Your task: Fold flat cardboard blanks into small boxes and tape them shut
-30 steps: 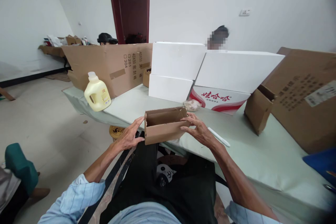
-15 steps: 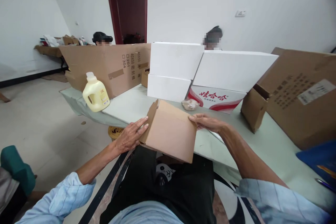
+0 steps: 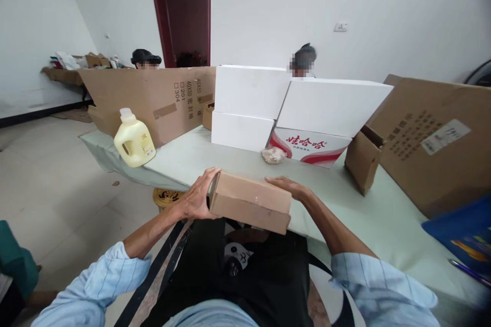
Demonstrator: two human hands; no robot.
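A small brown cardboard box (image 3: 251, 199) is tilted above my lap at the table's near edge, one long narrow side facing me. My left hand (image 3: 200, 195) grips its left end, thumb below and fingers at the top corner. At the far right corner is my right hand (image 3: 289, 186), its fingers stretched out along the box's back edge; whether the palm presses on the box is hidden. Beyond the box, a small clear plastic-wrapped bundle (image 3: 273, 155) lies on the green-covered table (image 3: 314, 179).
White cartons (image 3: 245, 89) are stacked across the table, one with red lettering. Large brown cartons stand left (image 3: 153, 102) and right (image 3: 433, 148). A yellow jug (image 3: 134, 138) is near the left edge; a blue packet (image 3: 460, 230) and a pen (image 3: 470, 272) lie right. Two people sit behind.
The box has been turned from its broad face to a narrow side and lowered slightly. My right hand's pinch on its right edge has loosened, and its fingers now lie straight behind it.
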